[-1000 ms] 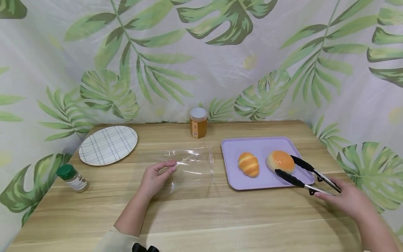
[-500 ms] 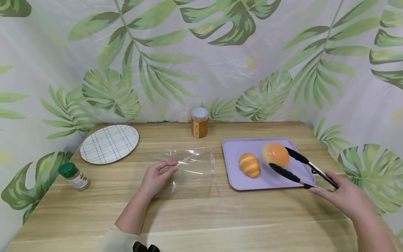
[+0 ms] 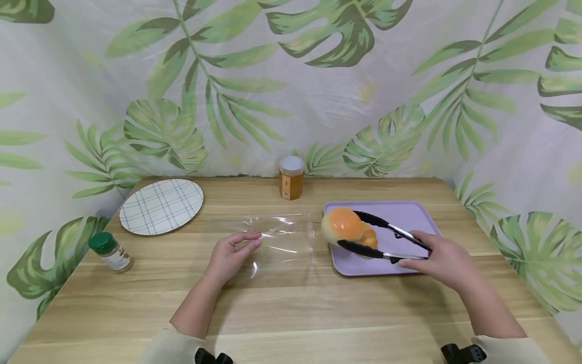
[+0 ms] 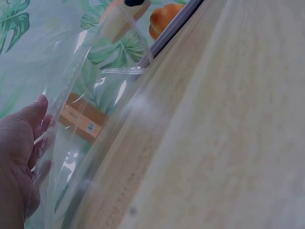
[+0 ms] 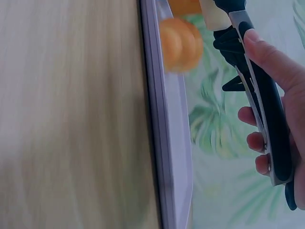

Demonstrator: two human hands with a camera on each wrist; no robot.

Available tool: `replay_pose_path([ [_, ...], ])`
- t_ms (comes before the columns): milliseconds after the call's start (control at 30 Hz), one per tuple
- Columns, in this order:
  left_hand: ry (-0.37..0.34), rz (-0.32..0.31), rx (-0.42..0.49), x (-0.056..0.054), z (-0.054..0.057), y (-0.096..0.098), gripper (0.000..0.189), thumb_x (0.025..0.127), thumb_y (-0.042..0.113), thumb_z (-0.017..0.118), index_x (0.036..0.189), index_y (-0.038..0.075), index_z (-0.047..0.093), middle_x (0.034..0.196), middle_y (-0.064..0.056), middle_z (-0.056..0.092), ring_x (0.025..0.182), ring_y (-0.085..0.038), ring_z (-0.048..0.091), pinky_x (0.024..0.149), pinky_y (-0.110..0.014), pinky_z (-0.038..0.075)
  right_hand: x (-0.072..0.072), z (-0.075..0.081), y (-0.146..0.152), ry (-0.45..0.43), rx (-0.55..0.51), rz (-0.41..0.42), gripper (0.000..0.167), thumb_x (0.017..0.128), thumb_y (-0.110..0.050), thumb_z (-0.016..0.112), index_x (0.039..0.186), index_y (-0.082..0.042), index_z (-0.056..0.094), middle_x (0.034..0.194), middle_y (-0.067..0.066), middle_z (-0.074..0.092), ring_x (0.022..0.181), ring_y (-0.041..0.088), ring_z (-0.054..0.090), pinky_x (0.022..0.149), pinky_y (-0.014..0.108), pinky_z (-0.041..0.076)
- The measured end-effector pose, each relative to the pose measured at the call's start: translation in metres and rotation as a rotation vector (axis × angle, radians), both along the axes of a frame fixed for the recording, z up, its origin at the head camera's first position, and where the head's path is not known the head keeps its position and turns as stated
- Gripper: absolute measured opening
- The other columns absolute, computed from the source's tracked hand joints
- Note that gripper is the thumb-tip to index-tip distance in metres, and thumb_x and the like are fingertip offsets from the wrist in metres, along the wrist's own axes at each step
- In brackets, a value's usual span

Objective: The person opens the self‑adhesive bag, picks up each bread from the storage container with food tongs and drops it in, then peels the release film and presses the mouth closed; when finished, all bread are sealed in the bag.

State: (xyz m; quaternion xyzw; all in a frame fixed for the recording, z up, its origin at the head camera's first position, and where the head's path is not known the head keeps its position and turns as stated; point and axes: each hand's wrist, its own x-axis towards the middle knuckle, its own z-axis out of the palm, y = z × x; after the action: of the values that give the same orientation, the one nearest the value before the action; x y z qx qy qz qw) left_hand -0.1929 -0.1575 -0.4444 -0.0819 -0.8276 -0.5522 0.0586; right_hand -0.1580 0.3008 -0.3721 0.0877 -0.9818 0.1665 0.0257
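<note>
My right hand grips a pair of tongs with black tips and metal arms. Between those tips a round bun, orange on top and pale below, hangs over the left end of the purple tray. Partly hidden behind the bun and tongs, a small ridged bread roll lies on the tray. In the middle of the table my left hand pinches a clear plastic bag between thumb and fingers. The left wrist view shows the bag standing partly open, its mouth toward the tray.
A honey-coloured jar with a white lid stands at the back. On the left are a checked oval plate and a green-capped seasoning bottle. Leaf-patterned cloth hangs behind and beside the table.
The right hand has lifted the bun with the tongs and carried it left, past the ridged roll toward the bag's mouth. My left hand stays in place with the bag.
</note>
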Motion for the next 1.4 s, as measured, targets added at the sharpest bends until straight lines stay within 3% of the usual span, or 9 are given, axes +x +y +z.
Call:
replay_pose_path([
  [267,-0.016,-0.010,0.001,0.000,-0.001,0.003,0.020,0.090,0.017,0.071,0.107,0.006,0.073,0.124,-0.010,0.069,0.125,-0.029,0.059,0.114,-0.046,0.040,-0.014,0.000,-0.037,-0.022,0.059,0.128,0.091,0.071,-0.071,0.072,0.134,-0.007,0.058,0.129,0.015,0.065,0.119,0.039,0.060,0.095,0.056,0.051],
  [467,0.005,-0.016,-0.009,0.002,-0.001,0.004,0.020,0.090,0.018,0.071,0.107,0.008,0.074,0.124,-0.009,0.069,0.124,-0.029,0.060,0.114,-0.049,0.039,-0.022,0.001,-0.055,-0.052,0.101,0.196,0.091,0.071,-0.072,0.071,0.134,-0.008,0.059,0.129,0.013,0.066,0.118,0.036,0.062,0.094,0.054,0.053],
  [667,0.049,-0.050,-0.018,0.004,0.000,0.010,0.021,0.089,0.016,0.072,0.108,0.007,0.074,0.122,-0.010,0.070,0.123,-0.030,0.061,0.113,-0.050,0.040,-0.030,-0.001,-0.073,-0.050,0.137,0.245,0.084,0.070,-0.068,0.075,0.133,-0.014,0.061,0.122,0.007,0.070,0.109,0.028,0.066,0.087,0.048,0.056],
  [833,0.039,-0.071,-0.002,0.006,0.001,0.014,0.021,0.088,0.017,0.072,0.107,0.008,0.074,0.123,-0.011,0.069,0.125,-0.030,0.059,0.114,-0.050,0.039,-0.037,-0.004,-0.089,-0.061,0.134,0.286,0.078,0.069,-0.068,0.075,0.128,-0.019,0.063,0.113,0.001,0.071,0.096,0.020,0.067,0.077,0.043,0.055],
  [1033,0.047,-0.071,0.008,0.007,0.002,0.015,0.021,0.087,0.017,0.074,0.107,0.008,0.075,0.121,-0.010,0.070,0.125,-0.029,0.059,0.114,-0.048,0.039,-0.041,-0.008,-0.109,-0.061,0.134,0.310,0.080,0.068,-0.067,0.077,0.130,-0.019,0.063,0.109,-0.001,0.072,0.093,0.018,0.066,0.076,0.041,0.055],
  [1200,0.057,-0.066,-0.003,0.008,0.003,0.015,0.021,0.087,0.016,0.074,0.106,0.009,0.075,0.121,-0.009,0.071,0.125,-0.028,0.060,0.114,-0.046,0.040,-0.045,-0.009,-0.121,-0.059,0.138,0.326,0.082,0.067,-0.066,0.078,0.132,-0.019,0.061,0.085,-0.006,0.063,0.078,0.010,0.054,0.065,0.033,0.049],
  [1400,0.088,-0.050,-0.008,0.008,0.006,0.015,0.019,0.087,0.015,0.073,0.105,0.007,0.075,0.119,-0.010,0.071,0.126,-0.030,0.059,0.114,-0.049,0.039,-0.047,-0.010,-0.127,-0.043,0.153,0.337,0.081,0.067,-0.065,0.078,0.131,-0.019,0.062,0.089,-0.002,0.064,0.086,0.014,0.055,0.066,0.034,0.049],
])
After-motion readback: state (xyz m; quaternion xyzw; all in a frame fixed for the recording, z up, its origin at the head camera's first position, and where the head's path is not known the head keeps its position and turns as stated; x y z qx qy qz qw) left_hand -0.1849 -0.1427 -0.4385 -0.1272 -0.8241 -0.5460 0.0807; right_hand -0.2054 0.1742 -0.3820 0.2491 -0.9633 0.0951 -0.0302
